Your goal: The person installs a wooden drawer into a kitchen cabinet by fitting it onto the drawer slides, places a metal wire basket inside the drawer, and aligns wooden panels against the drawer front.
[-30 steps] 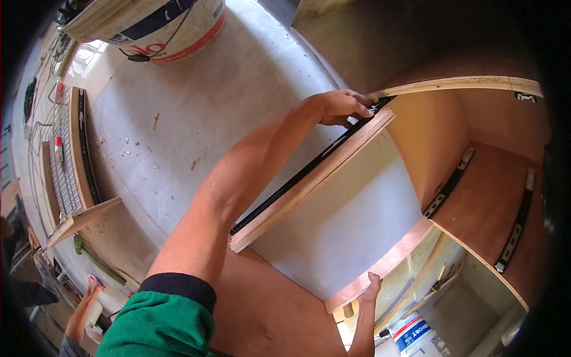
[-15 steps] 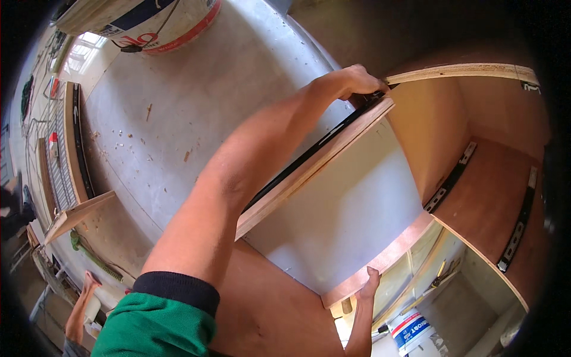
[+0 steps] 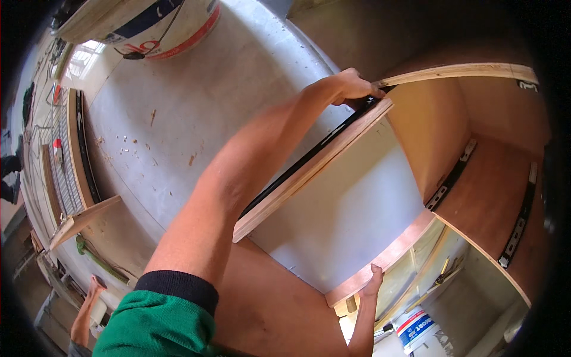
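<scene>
A wooden drawer (image 3: 321,172) with a pale bottom panel sits tilted at the mouth of a reddish-brown cabinet (image 3: 488,178). Along its left side runs a black drawer slide (image 3: 297,169). My left hand (image 3: 355,87) reaches across to the far corner, its fingers closed round the slide end beside the cabinet's edge; the fingertips are partly hidden. On the opposite side, my right hand (image 3: 372,282) grips the drawer's lower rail, thumb showing and the other fingers mostly hidden beneath. Two black slide rails (image 3: 453,175) are fixed to the cabinet's inner panel.
A large paint bucket (image 3: 160,30) stands at the upper left on the pale floor (image 3: 196,101), which has wood scraps scattered over it. Farther left lie another drawer-like frame (image 3: 83,149) and a wire rack. A smaller bucket (image 3: 416,330) is at the lower right. Another person's bare limb (image 3: 86,312) shows lower left.
My left hand has shifted slightly left and down along the slide's end. The drawer stays nearly in place, and my right hand keeps its hold. The view has tilted a little.
</scene>
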`<action>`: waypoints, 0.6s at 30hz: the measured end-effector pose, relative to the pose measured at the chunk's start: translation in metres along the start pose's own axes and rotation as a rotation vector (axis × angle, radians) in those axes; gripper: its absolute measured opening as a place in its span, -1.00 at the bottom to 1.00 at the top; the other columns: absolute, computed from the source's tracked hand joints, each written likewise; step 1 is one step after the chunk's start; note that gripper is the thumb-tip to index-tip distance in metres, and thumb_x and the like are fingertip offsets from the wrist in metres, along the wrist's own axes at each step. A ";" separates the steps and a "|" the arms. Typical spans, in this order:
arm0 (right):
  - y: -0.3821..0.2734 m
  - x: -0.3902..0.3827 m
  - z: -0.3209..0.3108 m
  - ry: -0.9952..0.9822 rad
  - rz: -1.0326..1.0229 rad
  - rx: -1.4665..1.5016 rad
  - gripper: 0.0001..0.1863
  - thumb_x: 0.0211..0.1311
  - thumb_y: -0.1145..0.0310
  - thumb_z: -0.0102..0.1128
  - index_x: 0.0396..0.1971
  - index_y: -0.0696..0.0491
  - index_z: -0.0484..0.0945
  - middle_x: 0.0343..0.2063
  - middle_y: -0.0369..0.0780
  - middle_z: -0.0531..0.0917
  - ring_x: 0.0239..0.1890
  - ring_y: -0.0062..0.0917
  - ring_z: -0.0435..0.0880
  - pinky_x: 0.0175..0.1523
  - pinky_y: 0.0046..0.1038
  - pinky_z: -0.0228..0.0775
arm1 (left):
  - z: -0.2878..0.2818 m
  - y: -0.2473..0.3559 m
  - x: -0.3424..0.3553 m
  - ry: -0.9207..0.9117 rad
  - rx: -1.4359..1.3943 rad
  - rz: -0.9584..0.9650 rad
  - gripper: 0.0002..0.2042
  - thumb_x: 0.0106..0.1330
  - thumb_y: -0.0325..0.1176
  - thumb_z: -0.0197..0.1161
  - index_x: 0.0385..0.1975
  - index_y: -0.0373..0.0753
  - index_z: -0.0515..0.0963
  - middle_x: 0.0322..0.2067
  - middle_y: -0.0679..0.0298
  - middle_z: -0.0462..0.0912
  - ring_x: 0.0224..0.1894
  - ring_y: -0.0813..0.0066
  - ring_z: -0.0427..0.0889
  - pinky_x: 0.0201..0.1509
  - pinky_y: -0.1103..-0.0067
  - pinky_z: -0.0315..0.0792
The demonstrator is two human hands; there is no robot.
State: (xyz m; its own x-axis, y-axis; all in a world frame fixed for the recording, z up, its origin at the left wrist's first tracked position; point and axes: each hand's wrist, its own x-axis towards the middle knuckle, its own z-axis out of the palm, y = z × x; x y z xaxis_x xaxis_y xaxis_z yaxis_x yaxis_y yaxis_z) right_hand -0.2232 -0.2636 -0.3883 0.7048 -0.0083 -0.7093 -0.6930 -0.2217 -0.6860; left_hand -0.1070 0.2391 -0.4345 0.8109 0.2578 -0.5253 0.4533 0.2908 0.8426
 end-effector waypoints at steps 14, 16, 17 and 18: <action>0.019 0.015 0.002 0.072 -0.132 -0.134 -0.40 0.12 0.20 0.22 0.13 0.14 0.30 -0.05 -0.14 0.48 -0.04 -0.42 0.50 -0.02 -0.34 0.42 | 0.043 0.006 -0.049 0.227 -0.032 -0.109 -0.52 0.31 0.01 0.16 -0.04 -0.34 0.53 -0.22 0.20 0.63 -0.28 0.44 0.61 -0.21 0.51 0.52; 0.011 0.012 0.012 0.016 -0.184 -0.093 -0.40 0.12 0.16 0.22 0.12 0.13 0.33 -0.08 -0.16 0.52 -0.06 -0.43 0.50 -0.03 -0.32 0.42 | 0.023 -0.011 -0.041 0.163 -0.012 -0.050 -0.56 0.38 -0.06 0.08 -0.03 -0.36 0.49 -0.25 0.17 0.62 -0.32 0.42 0.62 -0.27 0.48 0.55; -0.006 0.003 0.019 0.027 -0.217 -0.152 -0.41 0.10 0.15 0.19 0.10 0.13 0.36 -0.17 -0.13 0.56 -0.11 -0.40 0.53 -0.05 -0.31 0.42 | 0.006 -0.016 -0.037 0.168 -0.002 -0.070 -0.59 0.39 -0.08 0.06 -0.03 -0.35 0.49 -0.26 0.16 0.61 -0.33 0.40 0.63 -0.31 0.46 0.56; -0.012 -0.003 0.018 0.062 -0.240 -0.216 -0.42 0.08 0.13 0.17 0.08 0.12 0.39 -0.25 -0.11 0.60 -0.16 -0.37 0.56 -0.06 -0.30 0.42 | 0.009 -0.017 -0.035 0.152 -0.011 -0.085 -0.60 0.40 -0.11 0.04 -0.02 -0.34 0.47 -0.27 0.14 0.61 -0.33 0.38 0.63 -0.32 0.46 0.56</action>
State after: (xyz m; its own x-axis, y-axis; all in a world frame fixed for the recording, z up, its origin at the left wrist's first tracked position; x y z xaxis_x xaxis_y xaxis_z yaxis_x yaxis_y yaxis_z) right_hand -0.2198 -0.2435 -0.3813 0.8568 0.0116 -0.5155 -0.4621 -0.4263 -0.7776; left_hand -0.1396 0.2168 -0.4297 0.7043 0.3682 -0.6069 0.5131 0.3268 0.7937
